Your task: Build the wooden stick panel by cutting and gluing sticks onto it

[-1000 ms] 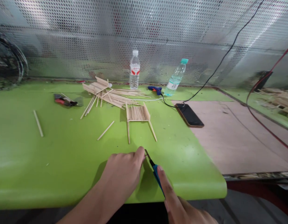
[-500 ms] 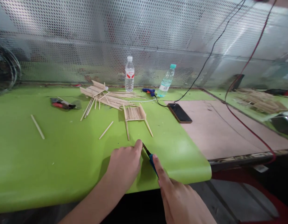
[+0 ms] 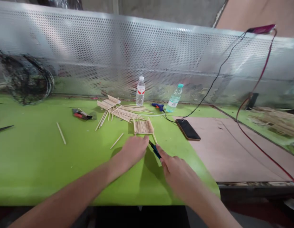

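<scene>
My right hand grips a blue-handled cutting tool, its dark tip pointing up and left. The fingers of my left hand are closed beside that tip; what they hold is hidden. Just beyond both hands stands a small frame of wooden sticks with a slatted panel. Farther back lies a pile of loose sticks, with a second stick structure at its left end. Single sticks lie to the left, one near my left hand and another farther off.
A clear bottle, a green-capped bottle and a blue glue gun are at the back. A phone with a black cable lies right. Pliers lie left. A red cable hangs on the right.
The view has tilted up and shifted left, showing more wall. Both hands are closer to the stick frame, and my left hand now covers part of its front legs.
</scene>
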Motion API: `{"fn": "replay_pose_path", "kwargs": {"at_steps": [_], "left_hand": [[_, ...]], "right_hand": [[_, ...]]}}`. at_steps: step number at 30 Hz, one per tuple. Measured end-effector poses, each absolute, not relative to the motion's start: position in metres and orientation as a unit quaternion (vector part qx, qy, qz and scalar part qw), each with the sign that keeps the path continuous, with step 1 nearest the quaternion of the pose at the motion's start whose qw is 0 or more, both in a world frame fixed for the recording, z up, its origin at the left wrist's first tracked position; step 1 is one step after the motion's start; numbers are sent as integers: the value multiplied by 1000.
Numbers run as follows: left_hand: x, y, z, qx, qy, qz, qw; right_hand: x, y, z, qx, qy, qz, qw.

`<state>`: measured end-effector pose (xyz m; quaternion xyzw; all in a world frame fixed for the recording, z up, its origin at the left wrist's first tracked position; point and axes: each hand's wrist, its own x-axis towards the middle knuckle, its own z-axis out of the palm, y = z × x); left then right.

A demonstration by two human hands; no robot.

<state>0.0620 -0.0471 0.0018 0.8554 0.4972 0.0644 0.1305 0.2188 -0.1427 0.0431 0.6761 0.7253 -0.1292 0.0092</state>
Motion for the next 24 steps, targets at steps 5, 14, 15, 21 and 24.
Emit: {"fn": "replay_pose_path", "kwargs": {"at_steps": [5,14,15,21,24], "left_hand": [[56,-45,-5,862,496,47,92],[58,-40,-7,868,490,46,69],[59,-39,-7,867,491,43,70],[61,-38,-5,858,506,34,83],[61,-36,-6,853,511,36,95]], "right_hand": [[221,-137,32,680,715,-159,-20],[212,-131,45,679,714,-170,-11],[209,-131,47,681,711,-175,0],[200,-137,46,682,720,-127,28],[199,-136,42,689,711,-136,30]]}}
